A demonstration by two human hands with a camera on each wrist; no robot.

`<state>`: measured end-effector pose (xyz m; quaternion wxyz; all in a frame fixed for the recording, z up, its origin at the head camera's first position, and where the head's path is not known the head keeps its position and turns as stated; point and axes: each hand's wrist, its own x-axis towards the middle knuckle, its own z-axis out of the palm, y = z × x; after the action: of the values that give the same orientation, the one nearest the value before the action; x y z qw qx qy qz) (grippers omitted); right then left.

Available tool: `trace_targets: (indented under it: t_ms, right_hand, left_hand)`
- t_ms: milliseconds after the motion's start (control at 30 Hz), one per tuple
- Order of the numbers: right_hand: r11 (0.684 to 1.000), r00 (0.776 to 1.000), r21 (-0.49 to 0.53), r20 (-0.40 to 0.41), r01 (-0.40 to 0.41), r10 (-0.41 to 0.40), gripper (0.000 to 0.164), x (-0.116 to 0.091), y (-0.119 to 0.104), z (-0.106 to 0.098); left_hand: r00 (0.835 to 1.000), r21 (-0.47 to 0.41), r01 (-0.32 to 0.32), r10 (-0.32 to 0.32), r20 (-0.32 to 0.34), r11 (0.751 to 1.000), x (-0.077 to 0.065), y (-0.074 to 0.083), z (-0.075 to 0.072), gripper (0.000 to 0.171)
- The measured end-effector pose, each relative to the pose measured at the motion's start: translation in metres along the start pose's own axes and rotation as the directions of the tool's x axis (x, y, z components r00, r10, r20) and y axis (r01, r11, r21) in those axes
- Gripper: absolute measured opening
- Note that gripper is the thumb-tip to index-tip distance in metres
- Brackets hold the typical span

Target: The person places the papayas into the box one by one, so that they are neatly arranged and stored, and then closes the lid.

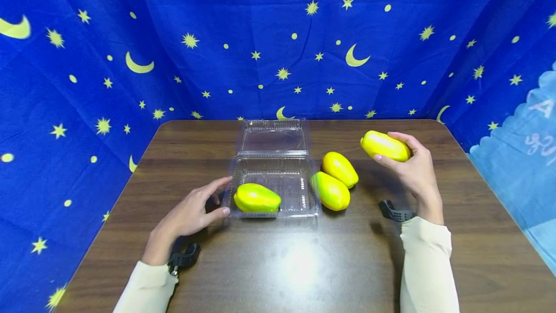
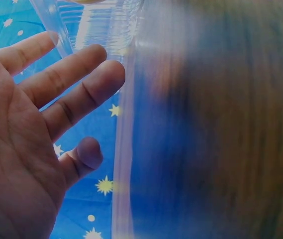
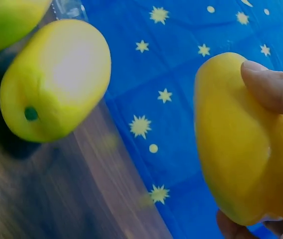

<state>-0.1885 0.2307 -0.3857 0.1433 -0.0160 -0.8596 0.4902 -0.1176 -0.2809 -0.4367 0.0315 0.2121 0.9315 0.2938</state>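
Observation:
My right hand (image 1: 412,168) holds a yellow papaya (image 1: 384,146) between thumb and fingers, raised above the right part of the table. Seen from the right wrist, the thumb lies on one side of this papaya (image 3: 240,144) and fingertips on the other. My left hand (image 1: 195,209) is at the left side of a clear plastic clamshell box (image 1: 286,214), its fingers spread and its fingertips right at the rim. A yellow-green papaya (image 1: 257,198) lies in the front left of the box. The left wrist view shows that palm (image 2: 17,149) with nothing in it.
Two more papayas, one behind (image 1: 340,169) and one in front (image 1: 332,191), lie side by side against the box's right side. The box's clear lid (image 1: 273,139) is folded back. A blue star-and-moon cloth (image 1: 243,23) hangs behind the brown wooden table (image 1: 347,260).

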Motion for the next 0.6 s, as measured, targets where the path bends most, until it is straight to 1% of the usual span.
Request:
trace_targets:
  t_ms: [167,300,367,533,600]
  right_hand:
    - [0.997,0.997,0.040,-0.041,0.061,-0.059,0.066,0.000,-0.008,0.015]
    - [0.992,0.993,0.067,-0.068,0.104,-0.099,0.065,-0.003,-0.015,0.027]
    - [0.990,0.991,0.080,-0.071,0.117,-0.111,0.064,-0.007,-0.029,0.030]
    - [0.980,0.986,0.118,-0.047,0.164,-0.159,0.061,-0.018,-0.075,0.040]
    - [0.974,0.982,0.130,-0.038,0.186,-0.182,0.061,-0.018,-0.084,0.044]
  left_hand:
    - [1.000,0.018,-0.009,0.010,-0.021,1.000,-0.006,-0.003,0.000,0.071]
    - [1.000,0.011,-0.012,0.012,-0.018,1.000,-0.008,-0.004,0.001,0.070]
    - [1.000,0.006,-0.020,0.020,-0.011,1.000,-0.007,-0.003,0.002,0.070]
    - [0.999,0.002,-0.030,0.030,-0.018,1.000,-0.002,-0.002,0.002,0.071]
    - [0.999,0.000,-0.036,0.036,-0.024,0.999,0.000,-0.001,0.002,0.071]
